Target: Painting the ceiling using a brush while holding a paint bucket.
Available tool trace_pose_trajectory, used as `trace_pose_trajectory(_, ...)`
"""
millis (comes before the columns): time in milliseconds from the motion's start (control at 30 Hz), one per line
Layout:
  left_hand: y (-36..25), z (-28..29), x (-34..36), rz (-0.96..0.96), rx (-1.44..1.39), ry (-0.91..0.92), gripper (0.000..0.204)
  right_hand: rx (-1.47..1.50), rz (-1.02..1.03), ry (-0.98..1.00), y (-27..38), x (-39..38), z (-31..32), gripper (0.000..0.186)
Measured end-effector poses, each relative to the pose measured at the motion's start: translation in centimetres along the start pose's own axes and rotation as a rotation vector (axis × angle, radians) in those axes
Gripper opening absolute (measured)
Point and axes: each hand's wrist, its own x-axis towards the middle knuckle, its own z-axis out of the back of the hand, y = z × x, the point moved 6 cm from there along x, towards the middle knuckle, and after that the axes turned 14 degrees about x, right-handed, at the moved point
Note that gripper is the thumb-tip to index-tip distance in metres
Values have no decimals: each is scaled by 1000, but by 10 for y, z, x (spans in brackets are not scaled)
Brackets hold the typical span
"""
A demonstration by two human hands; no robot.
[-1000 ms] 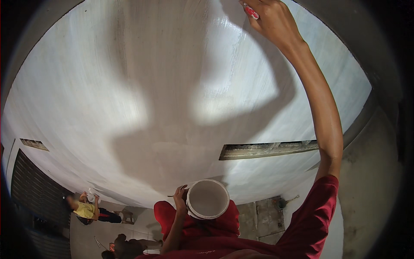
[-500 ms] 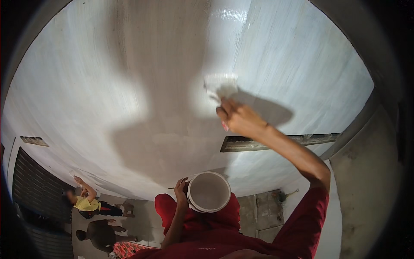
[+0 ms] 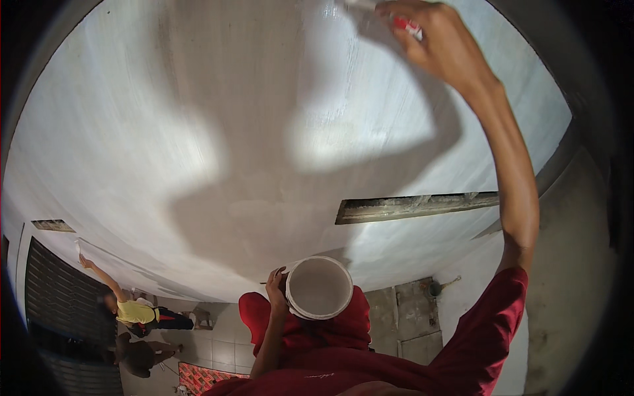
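Observation:
My right hand [image 3: 429,43] is raised high against the white, streaky wall [image 3: 244,132], closed round the red and white handle of a wide brush [image 3: 360,5], whose light head is partly out of frame at the top. Wet, glossy strokes show on the wall beneath it. My left hand [image 3: 277,287], low in the middle, grips the side of a white bucket [image 3: 319,287] with pale contents, held above my red-clothed legs. A thin dark tip sticks out beside those fingers; what it belongs to is hidden. A long recessed slot [image 3: 376,210] crosses the wall right of centre.
At lower left a co-worker in yellow [image 3: 135,310] reaches up the wall beside a dark slatted door [image 3: 53,277]; another person [image 3: 139,356] is behind. A stool [image 3: 203,319], red patterned mat [image 3: 201,374] and tiled floor [image 3: 224,350] are below. A small dark container [image 3: 434,288] sits lower right.
My right hand dropped to mid-wall half a second ago and is back up at the top now. The co-worker in yellow has stretched an arm higher. The second person has shifted left.

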Motion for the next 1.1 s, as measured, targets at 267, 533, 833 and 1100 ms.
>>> trace_pose_trajectory(267, 6, -4, 9, 6, 36, 34, 37, -216, 512, -34, -6, -59, -70, 30)
trace_pose_trajectory(533, 8, 3, -11, 23, 56, 13, 33, 498, -43, 497, 16, -242, -202, 24)
trace_pose_trajectory(833, -4, -11, 10, 44, 154, -21, 30, 1102, -708, 369, 32, -283, -158, 19)
trace_pose_trajectory(1100, 6, -5, 0, 130, 51, -31, 29, 1049, -767, 930, 112, -343, -279, 15)
